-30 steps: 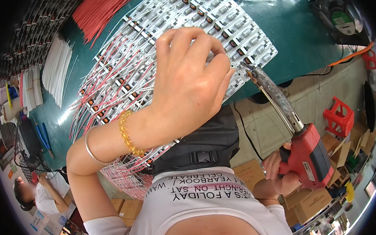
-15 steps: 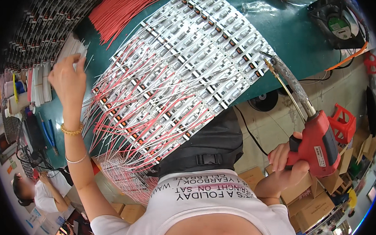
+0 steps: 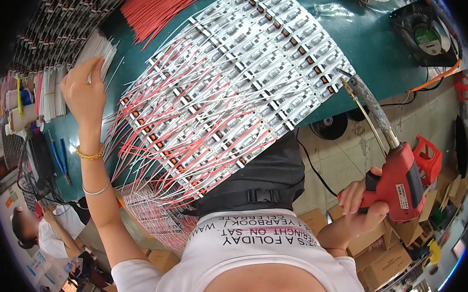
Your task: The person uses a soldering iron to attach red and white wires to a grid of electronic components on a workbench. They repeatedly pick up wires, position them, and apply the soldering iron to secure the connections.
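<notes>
Boards (image 3: 292, 48) lie on the table (image 3: 367, 36), in the upper middle of the frame, with red and white wires (image 3: 138, 154) over their left part. The right grip (image 3: 362, 205), at lower right, is closed around the handle of the soldering gun (image 3: 401, 181). The left grip (image 3: 84, 93), at upper left, is beside the white bundle (image 3: 105, 50); I cannot tell whether it grasps anything.

Left hand (image 3: 83, 93) moved from panel (image 3: 264, 68) to white wires (image 3: 104, 48).
</notes>
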The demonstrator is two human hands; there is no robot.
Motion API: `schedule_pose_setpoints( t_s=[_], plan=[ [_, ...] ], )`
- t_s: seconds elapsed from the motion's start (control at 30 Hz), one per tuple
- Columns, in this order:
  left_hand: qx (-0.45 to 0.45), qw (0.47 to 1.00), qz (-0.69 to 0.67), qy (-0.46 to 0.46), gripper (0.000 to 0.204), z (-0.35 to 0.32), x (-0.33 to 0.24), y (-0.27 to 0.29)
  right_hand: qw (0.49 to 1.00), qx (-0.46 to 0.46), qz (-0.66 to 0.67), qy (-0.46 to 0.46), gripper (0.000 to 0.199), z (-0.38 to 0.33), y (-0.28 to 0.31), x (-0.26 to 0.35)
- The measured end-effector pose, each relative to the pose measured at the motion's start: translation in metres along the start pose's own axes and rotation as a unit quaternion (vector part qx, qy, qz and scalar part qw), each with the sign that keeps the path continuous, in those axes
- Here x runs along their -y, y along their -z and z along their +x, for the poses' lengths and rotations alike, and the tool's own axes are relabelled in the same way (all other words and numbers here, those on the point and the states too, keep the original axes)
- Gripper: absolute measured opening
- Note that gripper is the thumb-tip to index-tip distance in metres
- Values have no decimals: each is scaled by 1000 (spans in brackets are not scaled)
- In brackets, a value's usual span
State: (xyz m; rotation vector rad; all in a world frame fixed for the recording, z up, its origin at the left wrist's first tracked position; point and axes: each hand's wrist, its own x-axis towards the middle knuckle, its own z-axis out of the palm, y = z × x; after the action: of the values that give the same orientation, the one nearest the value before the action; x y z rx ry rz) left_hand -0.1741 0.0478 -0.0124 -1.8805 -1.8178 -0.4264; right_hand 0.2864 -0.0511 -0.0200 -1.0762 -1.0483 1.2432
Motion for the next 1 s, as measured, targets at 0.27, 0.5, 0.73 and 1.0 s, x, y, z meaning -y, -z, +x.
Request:
schedule_pose_setpoints(
  t_s=[0.27, 0.5, 0.73, 1.0],
  plan=[
    [110, 917, -384, 10, 5, 31, -141, 50, 999, -15, 27, -15, 77, -6, 7, 0],
    [146, 892, -419, -81, 8, 29, -220, 30, 999, -23, 20, -30, 84, -21, 10, 2],
    [146, 908, -375, -112, 11, 23, -235, 23, 996, -47, -18, -70, 89, -32, 15, 0],
    [164, 899, -392, -109, 12, 25, -235, 24, 996, -27, -27, -86, 79, -31, 15, 3]
  ],
)
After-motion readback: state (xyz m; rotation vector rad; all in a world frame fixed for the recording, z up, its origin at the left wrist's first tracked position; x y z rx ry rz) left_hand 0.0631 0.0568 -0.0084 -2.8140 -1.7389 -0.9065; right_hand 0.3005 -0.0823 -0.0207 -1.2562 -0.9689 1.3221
